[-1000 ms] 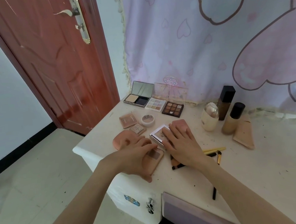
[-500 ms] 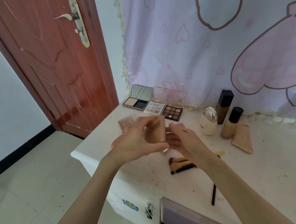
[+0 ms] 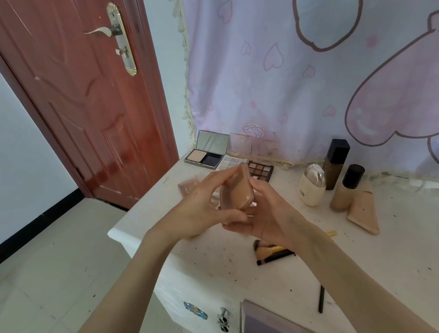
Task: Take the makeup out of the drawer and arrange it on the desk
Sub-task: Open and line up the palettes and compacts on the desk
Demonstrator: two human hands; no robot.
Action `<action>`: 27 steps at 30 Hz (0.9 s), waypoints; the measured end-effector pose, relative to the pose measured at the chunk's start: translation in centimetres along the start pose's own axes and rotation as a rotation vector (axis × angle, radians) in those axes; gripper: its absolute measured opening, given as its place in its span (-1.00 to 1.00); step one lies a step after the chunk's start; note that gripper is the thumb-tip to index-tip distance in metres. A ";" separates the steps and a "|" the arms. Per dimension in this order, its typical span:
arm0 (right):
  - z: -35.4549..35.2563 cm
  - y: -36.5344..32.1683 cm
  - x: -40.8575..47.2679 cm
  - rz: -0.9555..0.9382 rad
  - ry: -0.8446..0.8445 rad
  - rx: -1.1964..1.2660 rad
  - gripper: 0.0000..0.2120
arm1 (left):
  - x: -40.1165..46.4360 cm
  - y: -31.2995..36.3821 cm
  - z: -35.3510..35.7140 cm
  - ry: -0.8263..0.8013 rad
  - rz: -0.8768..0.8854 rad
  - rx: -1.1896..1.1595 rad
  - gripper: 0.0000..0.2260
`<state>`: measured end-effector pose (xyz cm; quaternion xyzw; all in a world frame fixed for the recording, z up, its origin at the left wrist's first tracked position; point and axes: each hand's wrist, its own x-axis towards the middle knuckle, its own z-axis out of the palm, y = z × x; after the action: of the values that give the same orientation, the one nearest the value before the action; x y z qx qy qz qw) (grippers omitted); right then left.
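Both hands held a pink compact (image 3: 238, 188) in the air above the worktop (image 3: 382, 252), standing on edge. The left hand (image 3: 203, 205) had its grip clamped on the compact, thumb beneath and fingers curled over the top. The right hand (image 3: 266, 215) cupped the compact from the other side, fingers curled against it.

On the worktop behind the hands an open powder case (image 3: 207, 152) with a mirror lay by the curtain (image 3: 310, 63), next to a pale palette (image 3: 230, 162) and a brown palette (image 3: 261, 170). To the right stood a cream bottle (image 3: 312, 188), a tall dark bottle (image 3: 336, 164) and a foundation bottle (image 3: 346, 187) with a black cap; a beige pouch (image 3: 363, 214) lay just beside the last. Brushes (image 3: 271, 252) lay near the right wrist, a dark pencil (image 3: 321, 298) closer to the front edge. A drawer (image 3: 268, 325) stood open below. A red door (image 3: 78, 99) was on the left.
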<state>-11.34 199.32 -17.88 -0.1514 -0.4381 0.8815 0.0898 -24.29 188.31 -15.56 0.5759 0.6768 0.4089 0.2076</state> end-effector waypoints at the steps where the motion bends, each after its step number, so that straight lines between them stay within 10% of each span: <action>1: 0.1 0.0 0.1 0.014 -0.002 0.002 -0.38 | 0.0 0.2 -0.4 -0.006 0.019 0.004 -0.32; 10: 0.2 -1.4 1.2 0.065 -0.101 0.044 -0.36 | 0.5 0.6 -4.1 -0.080 -0.031 -0.206 -0.53; 15: -0.2 -1.5 2.2 0.095 -0.109 0.076 -0.44 | 1.8 0.0 -5.2 0.214 -0.005 -0.274 -0.80; 27: 0.7 -3.5 6.8 -0.166 0.216 -0.592 -0.80 | 7.5 -1.6 -7.0 0.233 -0.114 -0.185 -0.78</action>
<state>-17.88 202.84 -15.97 -0.2273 -0.6740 0.6845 0.1597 -32.39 193.18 -11.32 0.4634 0.6875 0.5212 0.2027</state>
